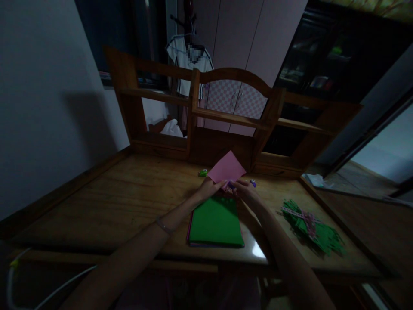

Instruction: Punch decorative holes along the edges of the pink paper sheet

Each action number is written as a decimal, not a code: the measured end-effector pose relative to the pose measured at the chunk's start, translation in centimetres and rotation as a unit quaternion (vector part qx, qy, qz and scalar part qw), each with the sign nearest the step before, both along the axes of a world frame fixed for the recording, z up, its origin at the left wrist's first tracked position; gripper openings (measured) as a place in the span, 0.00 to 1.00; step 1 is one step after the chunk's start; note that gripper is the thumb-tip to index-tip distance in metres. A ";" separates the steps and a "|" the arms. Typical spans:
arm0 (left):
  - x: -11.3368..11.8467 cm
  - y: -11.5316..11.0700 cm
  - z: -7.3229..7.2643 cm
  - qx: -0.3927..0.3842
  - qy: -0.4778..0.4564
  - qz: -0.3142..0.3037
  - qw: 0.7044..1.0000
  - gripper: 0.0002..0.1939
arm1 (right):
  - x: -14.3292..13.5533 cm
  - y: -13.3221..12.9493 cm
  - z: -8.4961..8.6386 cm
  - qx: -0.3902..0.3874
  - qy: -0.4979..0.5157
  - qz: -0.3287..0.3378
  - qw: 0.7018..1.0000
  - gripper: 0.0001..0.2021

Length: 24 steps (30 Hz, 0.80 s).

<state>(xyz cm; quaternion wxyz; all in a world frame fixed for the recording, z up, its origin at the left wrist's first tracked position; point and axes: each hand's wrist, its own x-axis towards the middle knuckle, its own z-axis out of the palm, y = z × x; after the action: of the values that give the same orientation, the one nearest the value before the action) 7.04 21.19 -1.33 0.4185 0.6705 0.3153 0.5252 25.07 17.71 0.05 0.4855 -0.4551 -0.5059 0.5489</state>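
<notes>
- Pink paper [227, 167] spreads out from our grip, tilted, with one corner pointing away from us.
- Our left hand [209, 189] is clamped on the paper's near edge, thumb and fingers together; a thin bracelet [164, 226] circles that wrist.
- Our right hand [245, 190] is closed on a small purple thing [231, 185] at the paper's near corner; the dim light leaves us unable to tell what it is.
- Just left of the grip and a little beyond it, we see a green object with an eye [202, 173].
- Right of the grip, a purple object with an eye [253, 183] shows just beside our right hand.
- Nearer us than the grip lies a stack of coloured sheets [214, 224], green uppermost.
- Well right of the grip, pink pieces [309, 224] lie across a spiky green heap [329, 241].
- Below the grip spreads our wooden desk [145, 185]; its shelf unit [193, 92] rises beyond.
</notes>
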 end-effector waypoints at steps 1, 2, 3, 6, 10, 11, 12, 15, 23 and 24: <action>0.0 0.0 0.0 0.002 0.000 0.004 1.000 0.22 | 0.0 0.0 0.0 0.001 -0.006 -0.003 1.000 0.17; 0.0 0.0 0.0 0.002 0.001 0.007 1.000 0.23 | 0.0 0.0 0.0 0.002 -0.011 -0.007 1.000 0.18; 0.0 0.0 0.0 0.002 0.004 0.009 1.000 0.23 | -0.1 -0.1 0.1 0.006 -0.017 -0.010 1.000 0.18; -0.1 -0.1 0.2 0.005 0.010 0.006 1.000 0.22 | -0.2 -0.3 0.3 0.024 -0.024 -0.007 0.999 0.18; 0.0 -0.4 0.5 -0.004 0.015 0.015 1.000 0.21 | -0.4 -0.6 0.7 0.029 -0.042 -0.019 0.999 0.17; 0.0 -0.5 0.6 -0.013 0.018 0.015 1.000 0.20 | -0.4 -0.7 0.8 0.030 -0.051 -0.025 0.998 0.17; 0.0 -0.7 0.7 -0.022 0.020 0.011 0.999 0.19 | -0.4 -0.7 0.8 0.034 -0.058 -0.030 0.997 0.17; -0.1 -1.4 1.2 -0.047 0.024 -0.015 0.998 0.19 | -0.5 -0.8 0.9 0.051 -0.061 -0.041 0.996 0.16; -0.5 -1.9 1.5 -0.073 0.018 -0.112 0.991 0.20 | -1.2 -1.2 1.3 0.019 -0.022 -0.029 0.999 0.16; -0.4 -1.7 1.4 -0.064 0.030 -0.074 0.995 0.18 | -1.3 -1.2 1.4 0.014 -0.020 -0.022 0.999 0.16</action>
<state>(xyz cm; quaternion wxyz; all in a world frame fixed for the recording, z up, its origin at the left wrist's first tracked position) 6.63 19.52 0.02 0.4884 0.6795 0.3102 0.4512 23.79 16.53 1.42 0.4936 -0.4696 -0.5134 0.5217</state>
